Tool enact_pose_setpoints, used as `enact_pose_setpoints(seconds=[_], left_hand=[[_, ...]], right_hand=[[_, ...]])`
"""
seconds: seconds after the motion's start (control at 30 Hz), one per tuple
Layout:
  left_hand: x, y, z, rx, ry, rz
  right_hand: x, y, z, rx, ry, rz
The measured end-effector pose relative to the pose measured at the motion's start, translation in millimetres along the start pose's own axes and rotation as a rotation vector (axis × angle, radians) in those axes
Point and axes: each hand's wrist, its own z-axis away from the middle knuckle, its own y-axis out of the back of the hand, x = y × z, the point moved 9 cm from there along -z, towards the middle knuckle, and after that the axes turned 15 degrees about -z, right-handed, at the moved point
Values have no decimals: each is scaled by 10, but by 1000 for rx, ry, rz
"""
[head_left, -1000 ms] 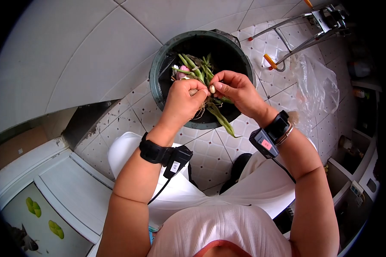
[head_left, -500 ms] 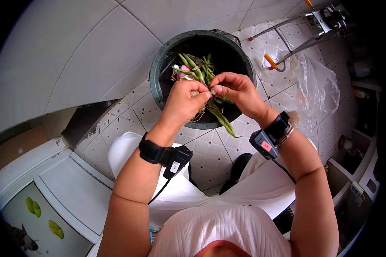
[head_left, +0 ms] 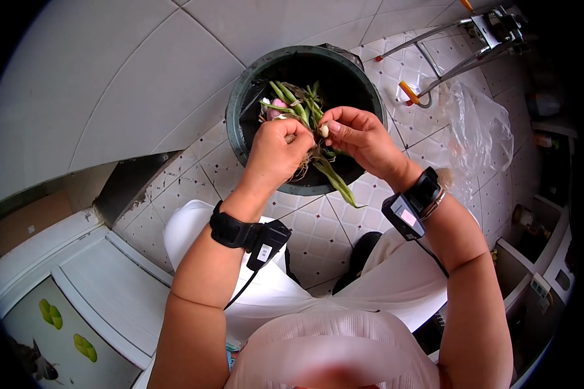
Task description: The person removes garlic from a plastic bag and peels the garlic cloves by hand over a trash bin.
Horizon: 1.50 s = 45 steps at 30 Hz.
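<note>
Both hands meet over a dark green bin (head_left: 237, 133). My left hand (head_left: 278, 152) is closed, its fingers wrapped round a brownish garlic bulb (head_left: 291, 138), which they mostly cover. Stringy roots (head_left: 301, 170) hang just below these fingers. Between thumb and forefinger, my right hand (head_left: 365, 142) pinches a small pale garlic clove (head_left: 324, 131), a short gap away from the left fingertips. Green stalks (head_left: 297, 104) lie in the bin under the hands, with a pinkish bulb (head_left: 276, 109) at their left. One long leaf (head_left: 336, 180) droops over the bin's near rim.
A tiled wall (head_left: 143, 78) rises close behind and left of the bin. On the floor to the right lies a clear plastic bag (head_left: 477, 129), near a metal-legged stand (head_left: 435, 81). A white cabinet (head_left: 104, 279) is at lower left, and shelves (head_left: 532, 227) line the right.
My right hand has turned slightly and drawn a little away from the left. The pale clove in its pinch shows more clearly. My left hand has barely moved.
</note>
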Motion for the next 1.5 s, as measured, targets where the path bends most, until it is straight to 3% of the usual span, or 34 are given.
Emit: enact_pose_setpoints(seconds=[0.1, 0.33, 0.6, 0.93, 1.1, 1.5], left_hand=[[88, -28, -14, 9, -116, 66], [60, -38, 12, -29, -63, 66], [73, -23, 44, -44, 33, 122], [34, 8, 35, 35, -13, 60], [177, 101, 23, 125, -154, -24], [104, -25, 13, -45, -99, 56]], right_hand=[[-52, 4, -17, -41, 88, 176], [-70, -90, 10, -89, 113, 264], [-27, -50, 10, -66, 70, 138], [-23, -22, 38, -34, -27, -141], [-118, -78, 36, -60, 84, 152], [-207, -198, 36, -163, 189, 431]])
